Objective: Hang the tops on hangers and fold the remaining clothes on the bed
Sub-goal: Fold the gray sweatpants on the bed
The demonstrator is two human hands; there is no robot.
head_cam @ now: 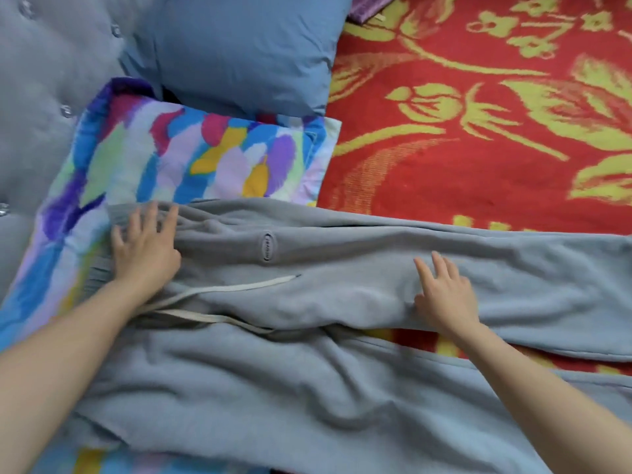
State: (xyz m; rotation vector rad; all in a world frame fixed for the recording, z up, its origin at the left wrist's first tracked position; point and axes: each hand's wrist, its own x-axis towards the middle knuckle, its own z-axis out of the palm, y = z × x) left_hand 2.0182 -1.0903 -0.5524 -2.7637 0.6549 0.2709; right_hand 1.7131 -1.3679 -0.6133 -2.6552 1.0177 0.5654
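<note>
Grey sweatpants [307, 295] lie spread across the bed, waistband at the left, both legs running off to the right. A white drawstring [219, 290] trails over the front, and a small oval logo patch [267, 247] sits near the waist. My left hand [145, 246] rests flat with spread fingers on the waistband end. My right hand [444, 295] presses flat on the upper leg, fingers straight. The lower leg lies rumpled nearer to me.
A red blanket with yellow flowers [478, 131] covers the bed at the right. A multicoloured pillow [191, 155] lies under the waistband end, a blue pillow [246, 53] behind it. A grey tufted headboard [44, 80] is at the left. Purple fabric [367, 6] shows at the top.
</note>
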